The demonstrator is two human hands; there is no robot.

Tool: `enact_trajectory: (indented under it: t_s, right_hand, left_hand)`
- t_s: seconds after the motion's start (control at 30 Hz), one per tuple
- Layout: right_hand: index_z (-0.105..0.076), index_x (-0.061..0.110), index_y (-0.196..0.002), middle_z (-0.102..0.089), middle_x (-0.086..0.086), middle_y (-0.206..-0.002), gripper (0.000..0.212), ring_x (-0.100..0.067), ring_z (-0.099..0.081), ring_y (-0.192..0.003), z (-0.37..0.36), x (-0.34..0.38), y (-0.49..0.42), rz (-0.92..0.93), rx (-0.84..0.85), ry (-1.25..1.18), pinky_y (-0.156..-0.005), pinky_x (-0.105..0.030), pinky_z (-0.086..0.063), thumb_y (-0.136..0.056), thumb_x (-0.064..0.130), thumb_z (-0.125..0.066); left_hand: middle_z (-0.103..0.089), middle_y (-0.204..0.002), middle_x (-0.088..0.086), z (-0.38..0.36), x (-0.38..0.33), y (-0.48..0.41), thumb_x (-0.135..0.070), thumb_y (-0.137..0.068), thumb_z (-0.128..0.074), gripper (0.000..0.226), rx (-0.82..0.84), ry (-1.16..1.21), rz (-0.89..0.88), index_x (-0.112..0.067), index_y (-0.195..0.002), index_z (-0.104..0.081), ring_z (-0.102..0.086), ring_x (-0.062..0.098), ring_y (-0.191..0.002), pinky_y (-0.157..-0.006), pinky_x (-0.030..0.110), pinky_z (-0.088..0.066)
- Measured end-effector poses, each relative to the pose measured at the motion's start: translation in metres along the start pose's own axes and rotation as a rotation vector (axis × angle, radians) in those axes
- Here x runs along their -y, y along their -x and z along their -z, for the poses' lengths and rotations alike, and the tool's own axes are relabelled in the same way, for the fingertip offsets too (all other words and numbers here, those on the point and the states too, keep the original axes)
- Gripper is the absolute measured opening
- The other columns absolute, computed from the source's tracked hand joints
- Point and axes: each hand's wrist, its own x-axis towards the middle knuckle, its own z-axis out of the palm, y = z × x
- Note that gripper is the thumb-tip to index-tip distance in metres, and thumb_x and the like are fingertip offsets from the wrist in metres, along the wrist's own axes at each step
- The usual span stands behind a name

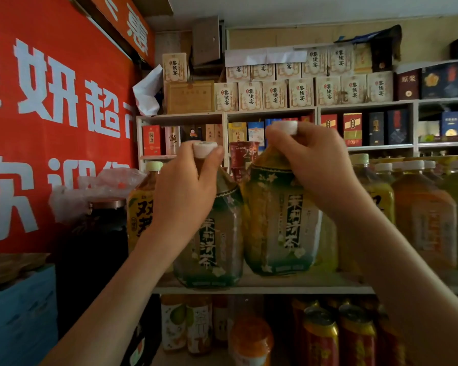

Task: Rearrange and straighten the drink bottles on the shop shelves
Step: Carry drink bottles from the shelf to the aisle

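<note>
Here, left hand (185, 191), right hand (315, 165), two "茉莉清茶" bottles (280, 220)

From my feed, the left hand (185, 186) hides the neck of the pale green-labelled tea bottle (209, 249); beside it, the yellow-labelled bottle (139, 207) is half covered.

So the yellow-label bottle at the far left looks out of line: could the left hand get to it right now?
Probably not yet: the left hand grips the cap of a green-label tea bottle. The yellow-label bottle stands just behind that wrist, otherwise unblocked.
</note>
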Motion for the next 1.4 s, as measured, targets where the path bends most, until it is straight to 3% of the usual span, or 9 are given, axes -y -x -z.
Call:
enact_trajectory:
  t_s: [0.23, 0.33, 0.4, 0.5, 0.67, 0.87, 1.03, 1.23, 1.4]
  right_hand:
    - [-0.068, 0.019, -0.079, -0.07, 0.005, -0.066, 0.031, -0.007, -0.067, -0.058, 0.064, 0.007, 0.038, -0.147, 0.093, 0.014, -0.051, -0.016, -0.051, -0.087, 0.047, -0.057]
    - [-0.069, 0.019, -0.078, -0.071, 0.005, -0.068, 0.031, -0.008, -0.068, -0.061, 0.092, -0.002, 0.061, -0.184, 0.124, 0.112, -0.062, -0.023, -0.054, -0.086, 0.047, -0.057]
    - [-0.07, 0.021, -0.08, -0.072, 0.007, -0.071, 0.032, -0.007, -0.068, -0.064, 0.115, -0.016, 0.082, -0.219, 0.123, 0.196, -0.069, -0.026, -0.054, -0.085, 0.049, -0.057]
    - [-0.07, 0.023, -0.083, -0.071, 0.01, -0.072, 0.026, -0.004, -0.067, -0.063, 0.153, -0.039, 0.116, -0.3, 0.104, 0.288, -0.059, -0.019, -0.053, -0.085, 0.046, -0.058]
    - [-0.066, 0.018, -0.082, -0.067, 0.005, -0.069, 0.031, -0.007, -0.062, -0.063, 0.22, -0.094, 0.181, -0.42, -0.004, 0.469, -0.062, -0.029, -0.05, -0.085, 0.048, -0.058]
    - [-0.057, 0.013, -0.086, -0.057, 0.009, -0.064, 0.022, -0.001, -0.051, -0.053, 0.309, -0.164, 0.278, -0.565, -0.149, 0.602, -0.05, -0.016, -0.038, -0.09, 0.035, -0.06]
    - [-0.052, 0.013, -0.084, -0.052, 0.011, -0.063, 0.022, -0.002, -0.049, -0.051, 0.375, -0.228, 0.369, -0.726, -0.226, 0.722, -0.05, -0.019, -0.038, -0.09, 0.033, -0.06]
    - [-0.056, 0.01, -0.1, -0.058, 0.007, -0.077, 0.016, -0.001, -0.052, -0.059, 0.411, -0.315, 0.53, -0.925, -0.431, 0.825, -0.054, -0.006, -0.042, -0.093, 0.024, -0.058]
    - [-0.055, -0.001, -0.11, -0.067, -0.021, -0.092, 0.032, -0.033, -0.063, -0.079, 0.419, -0.399, 0.698, -1.204, -0.526, 0.909, -0.062, -0.026, -0.033, -0.095, 0.026, -0.054]
  left_hand:
    - [-0.062, -0.078, -0.006, -0.019, -0.03, 0.034, -0.042, -0.093, -0.043, 0.028, 0.268, 0.073, 0.096, -0.02, -0.106, -0.055, -0.06, -0.004, -0.068, -0.056, 0.008, -0.049]
    - [-0.062, -0.085, -0.011, -0.043, -0.045, 0.055, -0.044, -0.093, -0.04, 0.033, 0.398, 0.114, 0.122, -0.022, -0.114, -0.055, -0.058, -0.004, -0.068, -0.058, 0.001, -0.043]
    - [-0.061, -0.089, -0.014, -0.065, -0.061, 0.074, -0.044, -0.093, -0.041, 0.034, 0.508, 0.166, 0.135, -0.022, -0.115, -0.054, -0.057, -0.004, -0.073, -0.059, 0.006, -0.046]
    - [-0.059, -0.084, -0.016, -0.102, -0.084, 0.106, -0.044, -0.094, -0.043, 0.026, 0.632, 0.218, 0.145, -0.025, -0.106, -0.056, -0.055, -0.004, -0.072, -0.058, 0.012, -0.044]
    - [-0.055, -0.084, -0.018, -0.174, -0.129, 0.176, -0.047, -0.094, -0.045, 0.029, 0.771, 0.292, 0.145, -0.025, -0.112, -0.053, -0.052, -0.001, -0.075, -0.063, 0.017, -0.043]
    - [-0.062, -0.087, -0.003, -0.257, -0.204, 0.29, -0.043, -0.093, -0.048, 0.031, 0.94, 0.494, 0.218, -0.018, -0.111, -0.053, -0.057, 0.014, -0.077, -0.054, 0.019, -0.037]
    - [-0.061, -0.103, -0.001, -0.325, -0.252, 0.387, -0.042, -0.093, -0.048, 0.042, 1.12, 0.575, 0.26, -0.015, -0.126, -0.048, -0.058, 0.017, -0.092, -0.066, 0.025, -0.04]
    - [-0.065, -0.104, 0.006, -0.41, -0.268, 0.552, -0.051, -0.091, -0.043, 0.052, 1.257, 0.661, 0.079, -0.012, -0.125, -0.048, -0.062, 0.02, -0.091, -0.071, 0.027, -0.049]
    - [-0.065, -0.108, 0.011, -0.462, -0.267, 0.717, -0.044, -0.094, -0.046, 0.051, 1.373, 0.715, -0.008, -0.006, -0.127, -0.046, -0.064, 0.024, -0.095, -0.078, 0.029, -0.049]
